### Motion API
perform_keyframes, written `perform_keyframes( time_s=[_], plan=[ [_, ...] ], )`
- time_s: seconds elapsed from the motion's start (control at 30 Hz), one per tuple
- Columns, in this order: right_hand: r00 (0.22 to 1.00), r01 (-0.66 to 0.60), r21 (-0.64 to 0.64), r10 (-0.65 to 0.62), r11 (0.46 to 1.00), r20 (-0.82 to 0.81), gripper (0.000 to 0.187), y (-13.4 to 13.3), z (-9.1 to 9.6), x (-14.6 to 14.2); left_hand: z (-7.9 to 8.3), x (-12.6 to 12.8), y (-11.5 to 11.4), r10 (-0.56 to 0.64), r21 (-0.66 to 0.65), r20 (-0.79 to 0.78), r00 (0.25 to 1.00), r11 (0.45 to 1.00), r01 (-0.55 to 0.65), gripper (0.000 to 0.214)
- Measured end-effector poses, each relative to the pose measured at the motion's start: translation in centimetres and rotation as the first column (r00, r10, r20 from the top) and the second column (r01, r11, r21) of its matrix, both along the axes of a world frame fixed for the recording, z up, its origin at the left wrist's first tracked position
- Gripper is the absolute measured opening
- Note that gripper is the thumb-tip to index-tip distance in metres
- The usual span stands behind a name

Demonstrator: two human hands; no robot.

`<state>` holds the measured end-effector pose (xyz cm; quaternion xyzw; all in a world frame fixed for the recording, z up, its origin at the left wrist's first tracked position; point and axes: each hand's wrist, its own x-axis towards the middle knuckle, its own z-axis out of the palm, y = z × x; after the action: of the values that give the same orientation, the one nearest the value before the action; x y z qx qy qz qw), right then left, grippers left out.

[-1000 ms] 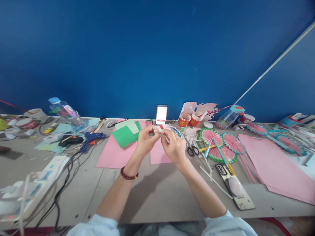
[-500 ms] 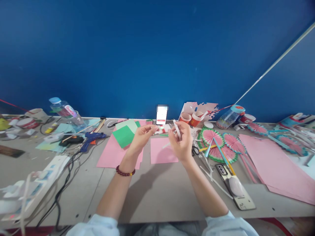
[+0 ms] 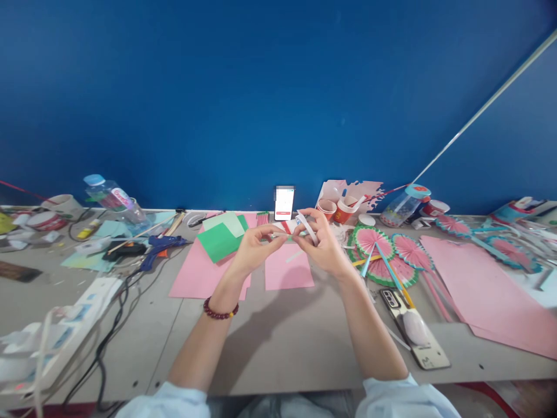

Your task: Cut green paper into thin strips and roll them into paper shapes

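My left hand [image 3: 257,248] is pinched closed above the desk, its fingertips meeting those of my right hand; what it grips is too small to make out. My right hand [image 3: 322,244] is closed around a narrow white strip [image 3: 307,227] that curves in a loop past its fingers. Below both hands lies a pink paper square [image 3: 285,276], with a thin pale strip [image 3: 295,256] on it. Left of it, green sheets [image 3: 220,242] overlap a larger pink sheet [image 3: 187,278]. Behind the hands a lit phone [image 3: 284,203] stands upright against the blue wall.
On the right are watermelon-patterned paper fans [image 3: 376,247], a second phone [image 3: 420,331], large pink sheets [image 3: 483,290] and red paper cups [image 3: 346,210]. To the left lie a blue glue gun [image 3: 161,248], a tilted bottle [image 3: 117,197] and a power strip [image 3: 82,319] with cables.
My two hands have come together; their fingertips now meet above the pink square. The white strip has moved slightly left with my right hand. The view has shifted a little.
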<state>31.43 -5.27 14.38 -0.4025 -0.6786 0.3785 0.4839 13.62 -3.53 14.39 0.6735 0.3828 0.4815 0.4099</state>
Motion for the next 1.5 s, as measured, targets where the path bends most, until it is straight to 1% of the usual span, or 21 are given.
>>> perform_keyframes(
  time_s=[0.1,0.2,0.3,0.37,0.53,0.63,0.8,0.87,0.97,1.1,1.17,1.23,1.3,1.43,1.5],
  plan=[
    [0.999,0.025,0.018,-0.026,1.0,0.026,0.045,-0.1,0.1,0.0,-0.1,0.2,0.0,0.002,0.015,0.019,1.0,1.0,-0.002,0.014],
    [0.999,0.032,0.027,-0.033,0.999,0.027,0.045,-0.1,0.0,-0.2,-0.5,0.4,0.2,0.059,0.027,0.051,0.997,0.998,-0.06,0.012],
    [1.0,0.024,0.024,-0.025,0.999,0.012,0.045,0.0,-0.2,-0.4,-1.0,0.6,0.5,0.108,-0.004,0.118,0.987,0.994,-0.108,0.016],
    [0.999,0.031,0.024,-0.031,0.999,0.008,0.044,0.0,-0.3,-0.5,-1.2,0.8,0.6,0.116,-0.03,0.154,0.981,0.993,-0.113,0.02],
    [0.997,0.072,0.034,-0.073,0.997,0.006,0.043,0.0,-0.3,-0.9,-1.4,1.2,0.5,0.128,-0.064,0.179,0.976,0.991,-0.118,0.027],
    [0.994,0.109,0.032,-0.108,0.994,-0.025,0.043,0.1,-0.4,-0.9,-1.1,1.3,0.3,0.117,-0.062,0.216,0.969,0.992,-0.106,0.034],
    [0.989,0.13,0.02,-0.128,0.991,-0.078,0.045,0.4,-0.7,-0.7,-0.8,1.2,0.0,0.059,-0.153,0.238,0.97,0.988,-0.023,0.024],
    [0.99,0.122,0.019,-0.12,0.992,-0.08,0.045,0.5,-0.8,-0.7,-0.9,1.3,-0.1,0.06,-0.17,0.238,0.969,0.985,-0.02,0.023],
    [0.988,0.144,0.044,-0.141,0.989,-0.07,0.044,0.4,-0.7,-0.7,-1.0,1.5,0.0,0.118,-0.18,0.27,0.956,0.981,-0.07,0.02],
    [0.971,0.238,0.088,-0.233,0.967,-0.061,0.042,0.2,-0.1,-0.4,-1.0,1.4,0.2,0.204,-0.205,0.305,0.93,0.968,-0.145,0.02],
    [0.973,0.225,0.053,-0.222,0.973,-0.057,0.038,0.1,0.1,-0.3,-1.0,1.2,0.4,0.24,-0.217,0.31,0.92,0.96,-0.177,0.02],
    [0.982,0.185,-0.021,-0.186,0.982,-0.037,0.033,-0.2,0.3,-0.3,-0.9,1.1,0.4,0.264,-0.218,0.324,0.908,0.955,-0.2,0.018],
    [0.985,0.173,-0.073,-0.173,0.982,0.008,0.03,-0.6,0.5,-0.3,-0.7,1.0,0.4,0.285,-0.207,0.336,0.897,0.952,-0.225,0.016],
    [0.97,0.212,-0.052,-0.204,0.976,0.13,0.026,-1.4,1.0,-0.5,-0.6,0.9,0.5,0.349,-0.191,0.337,0.874,0.935,-0.3,0.013],
    [0.972,0.173,-0.069,-0.158,0.983,0.176,0.025,-1.8,1.2,-0.5,-0.6,0.8,0.6,0.387,-0.195,0.349,0.853,0.921,-0.338,0.013]
  ],
)
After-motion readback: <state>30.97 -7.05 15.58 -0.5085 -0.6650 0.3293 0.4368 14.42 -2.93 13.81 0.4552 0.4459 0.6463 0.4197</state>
